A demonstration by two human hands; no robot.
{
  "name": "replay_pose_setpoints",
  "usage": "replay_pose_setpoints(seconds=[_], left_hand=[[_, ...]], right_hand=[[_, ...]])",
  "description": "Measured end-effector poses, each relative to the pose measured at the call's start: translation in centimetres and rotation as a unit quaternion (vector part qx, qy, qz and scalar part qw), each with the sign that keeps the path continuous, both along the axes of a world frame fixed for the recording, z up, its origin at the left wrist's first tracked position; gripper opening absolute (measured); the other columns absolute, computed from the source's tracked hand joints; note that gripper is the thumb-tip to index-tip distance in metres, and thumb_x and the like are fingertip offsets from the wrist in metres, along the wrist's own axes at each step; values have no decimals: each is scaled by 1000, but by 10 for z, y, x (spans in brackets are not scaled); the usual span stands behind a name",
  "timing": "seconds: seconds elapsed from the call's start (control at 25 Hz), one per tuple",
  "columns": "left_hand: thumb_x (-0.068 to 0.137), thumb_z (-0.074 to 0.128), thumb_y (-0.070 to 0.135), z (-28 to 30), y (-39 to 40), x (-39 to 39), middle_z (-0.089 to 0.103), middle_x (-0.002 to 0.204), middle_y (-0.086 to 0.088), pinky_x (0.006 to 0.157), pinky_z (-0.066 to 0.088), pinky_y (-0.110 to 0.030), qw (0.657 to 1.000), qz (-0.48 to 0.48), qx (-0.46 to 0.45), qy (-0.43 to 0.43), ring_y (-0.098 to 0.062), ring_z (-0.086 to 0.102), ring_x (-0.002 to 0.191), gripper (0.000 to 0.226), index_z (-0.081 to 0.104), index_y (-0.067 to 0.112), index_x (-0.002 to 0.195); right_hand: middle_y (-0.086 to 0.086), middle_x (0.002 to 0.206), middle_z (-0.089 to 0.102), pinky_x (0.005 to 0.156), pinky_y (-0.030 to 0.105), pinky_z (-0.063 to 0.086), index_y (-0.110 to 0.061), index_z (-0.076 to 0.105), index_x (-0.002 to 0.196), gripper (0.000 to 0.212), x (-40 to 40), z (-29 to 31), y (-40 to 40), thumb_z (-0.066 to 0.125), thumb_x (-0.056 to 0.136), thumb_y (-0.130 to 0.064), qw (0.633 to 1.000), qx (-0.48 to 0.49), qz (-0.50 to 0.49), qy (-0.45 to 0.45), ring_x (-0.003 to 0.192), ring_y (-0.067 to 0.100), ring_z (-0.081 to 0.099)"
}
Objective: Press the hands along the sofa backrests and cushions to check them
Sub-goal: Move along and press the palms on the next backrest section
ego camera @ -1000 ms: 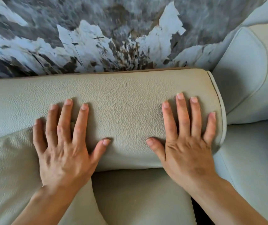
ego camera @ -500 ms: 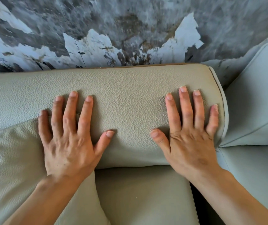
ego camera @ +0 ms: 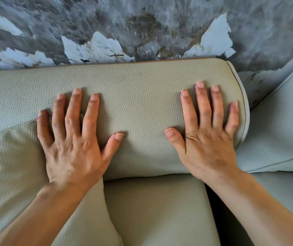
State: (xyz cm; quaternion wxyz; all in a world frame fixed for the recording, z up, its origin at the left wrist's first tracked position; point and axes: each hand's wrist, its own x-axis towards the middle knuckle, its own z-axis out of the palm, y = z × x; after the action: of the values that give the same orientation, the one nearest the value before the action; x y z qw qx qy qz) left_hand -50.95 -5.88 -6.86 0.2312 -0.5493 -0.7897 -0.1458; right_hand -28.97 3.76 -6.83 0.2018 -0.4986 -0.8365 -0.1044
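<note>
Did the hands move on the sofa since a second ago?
Hardly. The left hand and right hand stay flat, fingers spread, on the backrest. Only the view shifted slightly, so the neighbouring cushion sits farther right. Nothing was gripped or let go.

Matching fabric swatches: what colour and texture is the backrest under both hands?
Pale beige-grey backrest, pebbled leather-like grain; the head view shows it.

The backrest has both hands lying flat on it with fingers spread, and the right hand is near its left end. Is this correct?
Not quite. In the head view both hands lie flat with fingers spread on the backrest, but the right hand is near its right end, beside the piped edge. The left hand is further left.
</note>
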Motion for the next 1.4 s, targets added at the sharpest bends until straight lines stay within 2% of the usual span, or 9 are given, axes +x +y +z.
replay_pose_setpoints(seconds=[0.32,0.48,0.6,0.68,0.76,0.84,1.08,1.28,1.4], left_hand=[[88,28,74,-2,7,-4,21,160,-9,118,5,-55,1000,-2,4,-2,-33,14,147,84,19,24,155],[88,26,74,6,7,-1,21,161,-9,118,9,-57,999,1,-39,-9,-33,15,148,83,18,24,154],[88,24,72,24,0,7,17,163,-6,119,9,-55,995,14,-96,-39,-29,11,150,82,17,26,155],[87,16,73,43,-7,11,7,165,-1,121,5,-52,986,27,-143,-81,-24,1,152,80,8,30,155],[86,2,74,59,-12,17,-5,165,4,121,-3,-50,979,28,-170,-111,-20,-8,152,80,-1,34,155],[85,-4,72,80,-27,32,-7,165,5,121,-7,-49,982,13,-162,-99,-20,-9,152,78,-5,35,154],[92,5,64,142,-100,76,3,166,0,122,-4,-49,992,-17,-90,-88,-23,-1,152,72,7,29,156],[95,19,57,207,-176,86,3,165,2,122,1,-50,996,-29,-42,-69,-21,-1,152,70,10,25,156],[95,25,55,258,-221,79,12,164,-3,122,2,-50,998,-44,-1,-53,-24,5,152,70,18,20,155]], right_hand=[[12,161,12,114,59,-2,-22,7,153,74,-4,-7,12,18,94,-65,1000,12,15,19,147,34,4],[9,162,8,114,57,-6,-24,3,154,74,-5,-11,16,18,94,-64,999,12,19,28,148,32,2],[6,163,3,114,53,-12,-28,-2,153,75,-2,-1,9,19,92,-65,999,-35,17,20,148,28,-5],[1,164,-8,113,51,-16,-32,-10,151,75,-1,11,5,15,90,-67,997,-81,12,-11,147,23,-15],[-4,162,-16,114,52,-15,-34,-14,150,77,3,28,4,11,86,-69,989,-144,19,-29,146,21,-20],[-5,162,-15,117,50,-11,-33,-11,151,79,12,50,-10,9,84,-69,982,-184,32,-4,147,20,-17],[7,163,12,118,52,2,-23,12,154,73,41,115,-99,22,91,-60,992,-74,52,86,149,29,6],[10,160,21,116,58,15,-17,22,152,72,52,200,-175,28,92,-57,993,-4,51,108,148,31,16],[10,159,25,115,58,17,-16,26,151,71,49,254,-230,25,93,-59,992,30,45,113,147,31,20]])
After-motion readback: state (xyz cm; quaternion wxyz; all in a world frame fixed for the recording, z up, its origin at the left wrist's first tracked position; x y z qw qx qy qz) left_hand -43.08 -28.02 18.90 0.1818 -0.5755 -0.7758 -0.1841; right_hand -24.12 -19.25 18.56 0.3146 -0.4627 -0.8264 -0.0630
